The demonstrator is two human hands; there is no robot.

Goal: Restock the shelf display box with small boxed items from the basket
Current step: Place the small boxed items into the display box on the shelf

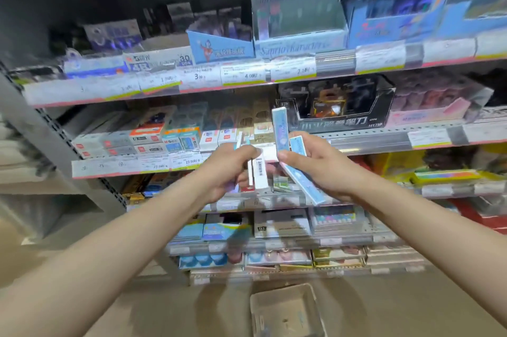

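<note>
Gripping small boxes, both hands: left (pixel 233 169) holds white ones (pixel 260 172), right (pixel 315 164) blue (pixel 280 128).

Basket (pixel 285 312) on floor (pixel 164 309); shelves (pixel 192 84) hold boxes.

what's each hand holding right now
Left hand: closed on white small boxes with a barcode.
Right hand: closed on light blue small boxes, fanned out.
</note>
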